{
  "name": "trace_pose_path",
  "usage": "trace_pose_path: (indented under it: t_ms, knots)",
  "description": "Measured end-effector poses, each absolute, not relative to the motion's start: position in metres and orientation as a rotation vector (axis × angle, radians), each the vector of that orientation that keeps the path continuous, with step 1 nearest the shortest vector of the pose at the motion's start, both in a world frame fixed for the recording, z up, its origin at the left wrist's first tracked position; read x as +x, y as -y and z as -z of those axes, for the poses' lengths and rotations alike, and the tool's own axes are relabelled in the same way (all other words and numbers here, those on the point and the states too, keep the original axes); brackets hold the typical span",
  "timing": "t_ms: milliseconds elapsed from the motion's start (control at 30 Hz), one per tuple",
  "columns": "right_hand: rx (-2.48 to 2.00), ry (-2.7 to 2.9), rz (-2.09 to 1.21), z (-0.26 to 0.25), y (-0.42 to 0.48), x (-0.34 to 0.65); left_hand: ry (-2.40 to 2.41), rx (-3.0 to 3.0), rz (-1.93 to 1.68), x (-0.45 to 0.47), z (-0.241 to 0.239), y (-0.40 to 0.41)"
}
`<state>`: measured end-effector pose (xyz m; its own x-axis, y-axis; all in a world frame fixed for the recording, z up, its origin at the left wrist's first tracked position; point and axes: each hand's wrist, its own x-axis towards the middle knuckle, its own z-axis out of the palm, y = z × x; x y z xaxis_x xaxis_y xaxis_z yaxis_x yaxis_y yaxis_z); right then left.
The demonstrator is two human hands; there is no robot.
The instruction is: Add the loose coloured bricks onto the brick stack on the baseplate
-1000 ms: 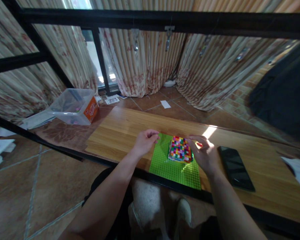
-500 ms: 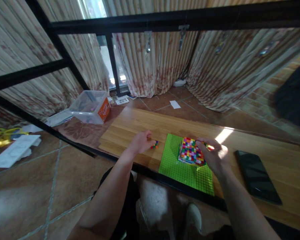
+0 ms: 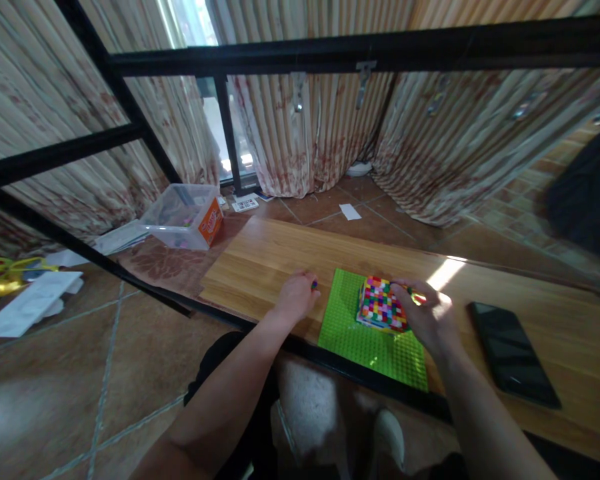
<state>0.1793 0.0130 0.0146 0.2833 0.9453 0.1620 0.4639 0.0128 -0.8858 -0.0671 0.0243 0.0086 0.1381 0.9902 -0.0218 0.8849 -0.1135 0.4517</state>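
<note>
A many-coloured block of small toy bricks (image 3: pixel 380 303) stands on a green baseplate (image 3: pixel 345 327). My right hand (image 3: pixel 430 317) is closed at the block's right side, thumb near its top edge; red and yellow show between the fingers. Left of the baseplate, my left hand (image 3: pixel 296 297) is closed low over the wooden board. A small toy brick (image 3: pixel 314 285), dark blue and green, peeks out at its fingertips. Any other loose bricks there are hidden under the hand.
A dark phone or tablet (image 3: pixel 513 353) lies right of the baseplate on the wooden board (image 3: pixel 280 243). On the floor behind, left, stands a clear plastic box (image 3: pixel 175 227) with an orange label. A black metal frame (image 3: pixel 300 57) crosses before the curtains (image 3: pixel 310 140).
My left hand has moved right and over the small cluster of loose bricks, which is now mostly covered. My right hand stays at the block. The view has shifted slightly.
</note>
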Motion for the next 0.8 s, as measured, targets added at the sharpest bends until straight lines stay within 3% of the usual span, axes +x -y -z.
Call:
trace_pose_path:
  t_ms: [367, 800]
  knots:
    - [-1.533, 1.497, -0.173, -0.021, -0.018, 0.194, -1.765, 2.100, -0.539, -0.061, -0.002, -0.030]
    - [-1.464, 1.482, -0.173, -0.039, -0.010, 0.170, -1.788, 2.058, -0.614, -0.057, -0.003, -0.034]
